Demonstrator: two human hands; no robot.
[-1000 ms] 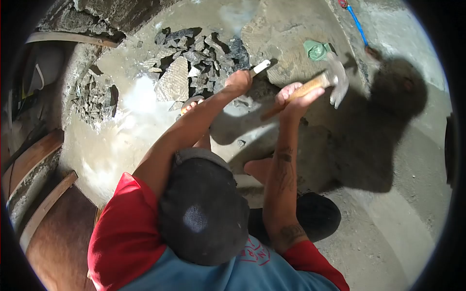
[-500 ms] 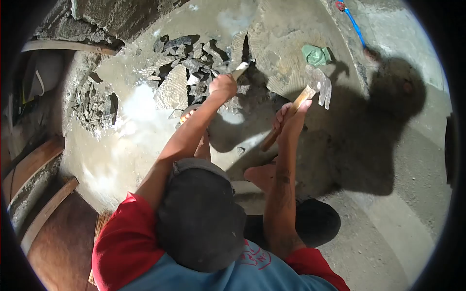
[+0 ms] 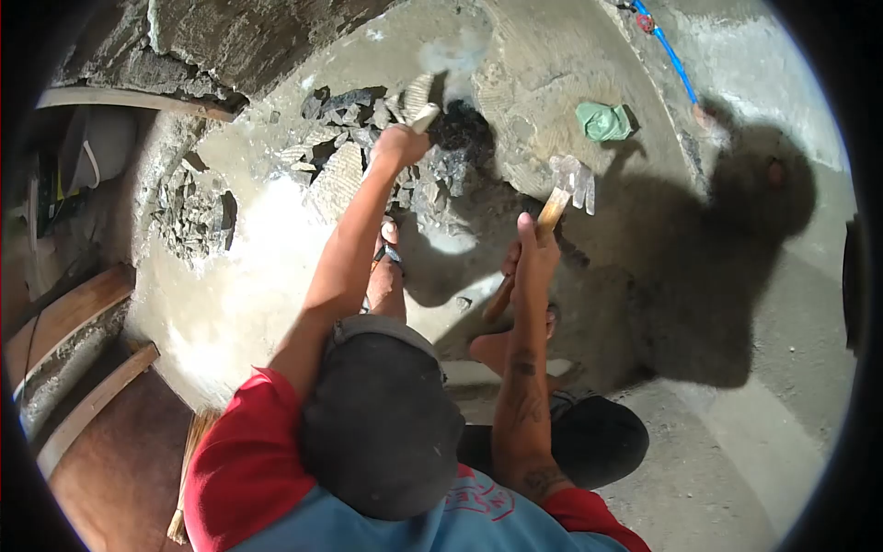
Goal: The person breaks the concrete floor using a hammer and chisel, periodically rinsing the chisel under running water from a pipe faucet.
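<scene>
My left hand [image 3: 399, 145] is closed around a pale piece [image 3: 425, 117] that looks like a broken tile shard. It is above a pile of grey rubble and ridged tile fragments [image 3: 338, 179]. Just to its right, dark broken ground [image 3: 463, 138] shows in the floor. A claw hammer [image 3: 553, 210] is in my right hand [image 3: 532, 262], its wooden handle in the grip and its metal claw head pointing up and away. My fingers under the handle are partly hidden.
A crumpled green bag [image 3: 604, 121] lies beyond the hammer. Smaller rubble [image 3: 191, 213] is heaped at the left. A blue pipe [image 3: 676, 60] runs along the back right. Wooden boards [image 3: 97, 409] stand at the left, and a sandalled foot [image 3: 388, 253] is below the rubble.
My left hand has moved left with the pale piece, baring more of the dark broken ground. My right hand and the hammer have shifted slightly left and nearer to me.
</scene>
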